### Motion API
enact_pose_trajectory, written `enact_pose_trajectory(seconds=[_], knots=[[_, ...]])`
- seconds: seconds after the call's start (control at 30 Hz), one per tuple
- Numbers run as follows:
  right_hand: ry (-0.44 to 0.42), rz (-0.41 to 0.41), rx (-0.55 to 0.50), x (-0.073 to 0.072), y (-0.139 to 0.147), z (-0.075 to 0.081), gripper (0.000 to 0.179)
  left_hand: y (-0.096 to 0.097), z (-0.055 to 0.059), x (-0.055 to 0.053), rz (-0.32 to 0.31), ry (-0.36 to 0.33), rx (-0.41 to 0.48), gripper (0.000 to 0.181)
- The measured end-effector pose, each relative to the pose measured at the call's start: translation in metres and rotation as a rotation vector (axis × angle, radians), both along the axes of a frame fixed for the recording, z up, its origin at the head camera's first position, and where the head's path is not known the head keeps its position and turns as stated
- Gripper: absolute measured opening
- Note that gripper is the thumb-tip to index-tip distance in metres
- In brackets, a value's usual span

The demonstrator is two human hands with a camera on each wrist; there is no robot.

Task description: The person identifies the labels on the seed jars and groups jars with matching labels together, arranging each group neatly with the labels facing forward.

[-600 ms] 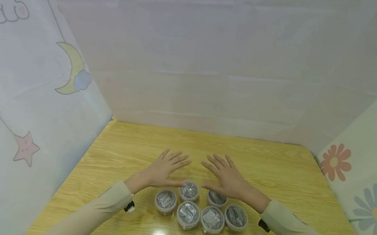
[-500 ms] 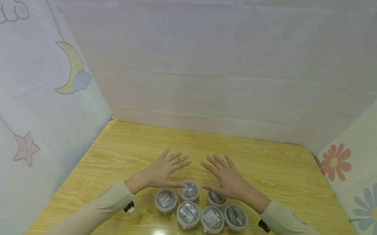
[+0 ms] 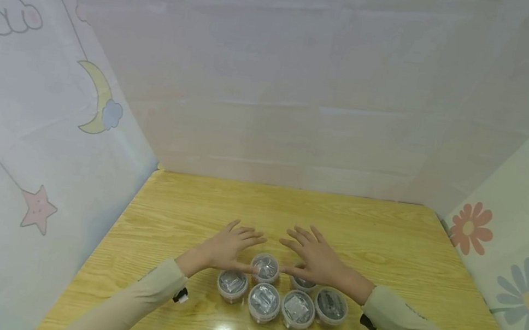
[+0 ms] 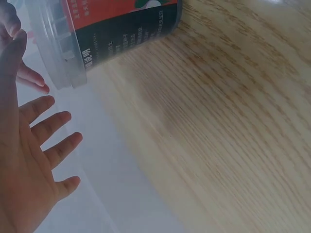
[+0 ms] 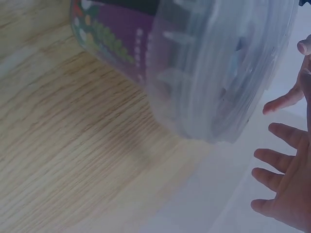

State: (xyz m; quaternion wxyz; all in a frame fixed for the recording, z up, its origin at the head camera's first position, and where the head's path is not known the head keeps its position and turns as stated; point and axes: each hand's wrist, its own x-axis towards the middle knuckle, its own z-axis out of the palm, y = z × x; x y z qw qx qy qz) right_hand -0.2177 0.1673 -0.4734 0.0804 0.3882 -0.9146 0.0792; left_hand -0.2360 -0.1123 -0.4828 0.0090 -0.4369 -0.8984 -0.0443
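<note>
Head view high, forward and down; wrist views low, close to tubs (image 3: pixel 264 301), tabletop (image 3: pixel 375 233) common to all.

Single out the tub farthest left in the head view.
The leftmost tub stands at the left end of the cluster on the wooden table; the other five tubs all stand farther right.

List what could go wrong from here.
The left hand has its thumb overlapping one far tub in the head view; lowering it might knock that tub. The right hand partly hides the other far tub, so a grip there could be misjudged. One near tub stands close beside a second near tub; bumping either might shift both.
</note>
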Motion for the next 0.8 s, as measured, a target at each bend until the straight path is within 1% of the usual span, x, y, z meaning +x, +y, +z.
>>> enact_pose_trajectory(seconds=[0.23, 0.47, 0.6, 0.8], knots=[[-0.013, 0.035, 0.008, 0.003, -0.003, -0.004, 0.066, 0.001, -0.002, 0.002, -0.008, -0.013, -0.031, 0.081], [-0.059, 0.053, 0.025, 0.008, -0.005, -0.006, 0.066, 0.002, -0.003, 0.005, -0.019, -0.030, -0.023, 0.080], [-0.070, 0.054, 0.045, 0.010, -0.007, -0.007, 0.066, 0.003, -0.004, 0.007, -0.010, -0.049, -0.032, 0.079], [-0.077, 0.071, 0.047, 0.012, -0.010, -0.008, 0.064, 0.003, -0.008, 0.006, -0.003, -0.061, -0.031, 0.077]])
